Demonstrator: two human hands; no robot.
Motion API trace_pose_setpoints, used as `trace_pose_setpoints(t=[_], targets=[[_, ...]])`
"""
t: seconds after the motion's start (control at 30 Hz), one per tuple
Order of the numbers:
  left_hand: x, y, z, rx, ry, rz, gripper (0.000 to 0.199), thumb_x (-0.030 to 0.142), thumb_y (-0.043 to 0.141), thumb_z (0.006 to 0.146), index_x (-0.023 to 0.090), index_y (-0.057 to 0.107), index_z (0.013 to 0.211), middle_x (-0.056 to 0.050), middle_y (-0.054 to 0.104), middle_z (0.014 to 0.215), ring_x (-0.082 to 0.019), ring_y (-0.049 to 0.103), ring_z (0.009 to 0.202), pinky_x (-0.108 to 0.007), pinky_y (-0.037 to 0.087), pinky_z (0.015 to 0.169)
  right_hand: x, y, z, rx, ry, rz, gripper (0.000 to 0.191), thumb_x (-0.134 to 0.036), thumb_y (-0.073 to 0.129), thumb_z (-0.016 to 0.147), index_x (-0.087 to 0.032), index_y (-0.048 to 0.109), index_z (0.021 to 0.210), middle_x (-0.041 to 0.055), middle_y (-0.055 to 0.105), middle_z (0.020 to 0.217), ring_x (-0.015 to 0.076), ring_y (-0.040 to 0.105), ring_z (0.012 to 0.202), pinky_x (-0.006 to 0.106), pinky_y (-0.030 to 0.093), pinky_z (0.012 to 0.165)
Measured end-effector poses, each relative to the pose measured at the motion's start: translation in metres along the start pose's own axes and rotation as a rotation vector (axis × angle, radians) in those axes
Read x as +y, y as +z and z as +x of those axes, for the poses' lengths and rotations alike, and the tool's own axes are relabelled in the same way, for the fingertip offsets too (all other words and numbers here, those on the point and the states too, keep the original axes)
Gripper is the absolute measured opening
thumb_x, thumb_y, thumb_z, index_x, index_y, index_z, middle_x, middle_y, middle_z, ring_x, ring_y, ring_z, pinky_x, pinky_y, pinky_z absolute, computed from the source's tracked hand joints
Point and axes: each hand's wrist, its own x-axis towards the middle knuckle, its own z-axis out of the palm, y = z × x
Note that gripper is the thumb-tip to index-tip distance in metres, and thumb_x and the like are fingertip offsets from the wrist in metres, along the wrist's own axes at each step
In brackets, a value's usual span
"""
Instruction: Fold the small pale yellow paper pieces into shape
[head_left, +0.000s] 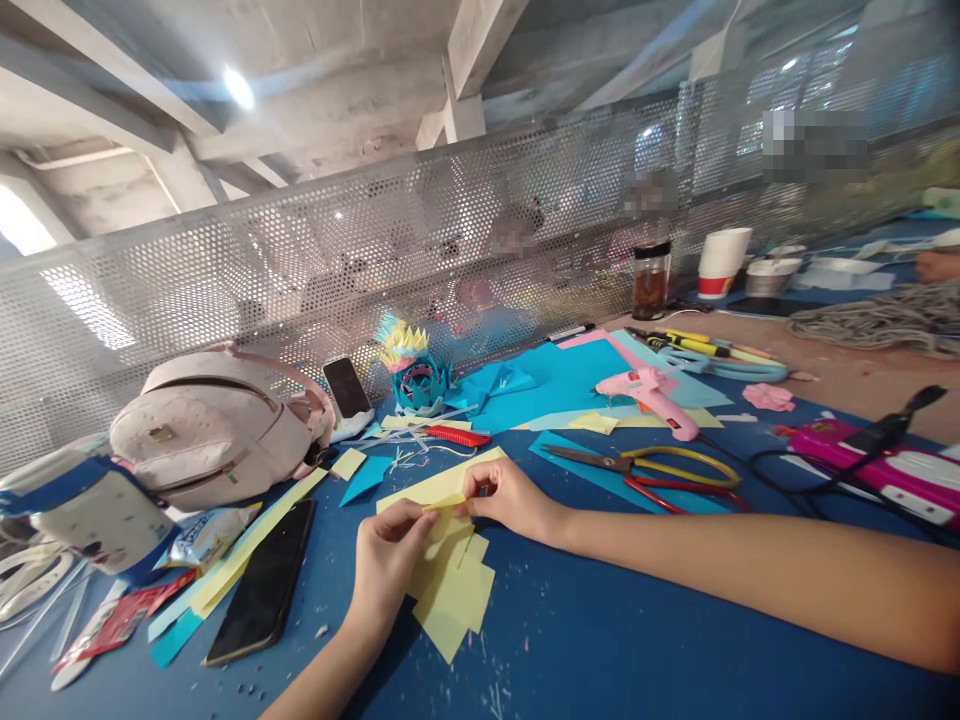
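Between my two hands, over the middle of the blue table [570, 620], a small piece of yellow paper [448, 501] is pinched. My left hand [390, 555] grips its left end with thumb and forefinger. At its right end, the fingers of my right hand [510, 500] are closed on the same piece. Several yellow paper pieces [454, 595] lie overlapping below and behind my hands. Blue and yellow folded paper crowns [420, 380] stand farther back. A red cutter [457, 436] rests behind my hands.
Scissors [645, 465] and a pink glue gun [649, 390] lie right of centre. A magenta device [877, 465] with cables is far right. On the left are a black phone [266, 585], a pink backpack [210, 425] and a mug [105, 515]. A mesh screen [315, 250] stands behind.
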Motion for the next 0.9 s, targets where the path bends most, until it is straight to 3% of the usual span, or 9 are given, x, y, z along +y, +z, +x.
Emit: trace_pose_setpoints(t=[0.47, 0.9], targets=[[-0.001, -0.003, -0.003, -0.086, -0.067, 0.028, 0.020, 0.030, 0.067, 0.072, 0.013, 0.067, 0.061, -0.001, 0.057, 0.059, -0.011, 0.047, 0.056, -0.018, 0.035, 0.050, -0.007, 0.000, -0.003, 0.021, -0.029, -0.018, 0.032, -0.043, 0.073, 0.067, -0.014, 0.059, 0.063, -0.0013, 0.057, 0.063, 0.0108, 0.050, 0.059, 0.020, 0.036, 0.052], [-0.006, -0.001, -0.002, -0.098, -0.060, 0.061, 0.021, 0.032, 0.067, 0.073, 0.015, 0.071, 0.061, -0.004, 0.060, 0.060, -0.015, 0.053, 0.058, -0.021, 0.038, 0.055, -0.017, -0.005, -0.004, -0.004, 0.096, 0.004, 0.025, -0.035, 0.074, 0.067, -0.013, 0.062, 0.065, -0.0011, 0.058, 0.064, 0.0087, 0.046, 0.057, 0.019, 0.034, 0.052]])
